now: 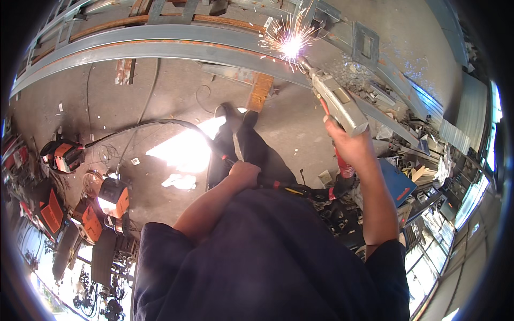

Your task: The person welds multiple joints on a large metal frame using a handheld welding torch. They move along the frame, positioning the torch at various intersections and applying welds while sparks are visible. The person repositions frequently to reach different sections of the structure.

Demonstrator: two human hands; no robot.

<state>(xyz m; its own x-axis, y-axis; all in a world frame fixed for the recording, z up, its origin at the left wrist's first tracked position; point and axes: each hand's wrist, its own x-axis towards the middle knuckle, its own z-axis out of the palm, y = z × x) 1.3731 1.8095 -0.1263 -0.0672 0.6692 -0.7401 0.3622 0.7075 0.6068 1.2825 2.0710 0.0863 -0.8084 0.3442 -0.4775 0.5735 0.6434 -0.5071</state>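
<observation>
The right arm stretches up and away from the body toward the far right, elbow nearly straight, forearm bare below a short dark sleeve. The right hand (350,144) is closed in a firm fist-like grip, knuckles turned outward. The left arm bends at the elbow and crosses in front of the torso; the left hand (244,174) is curled shut near the waist, at the middle of the view.
</observation>
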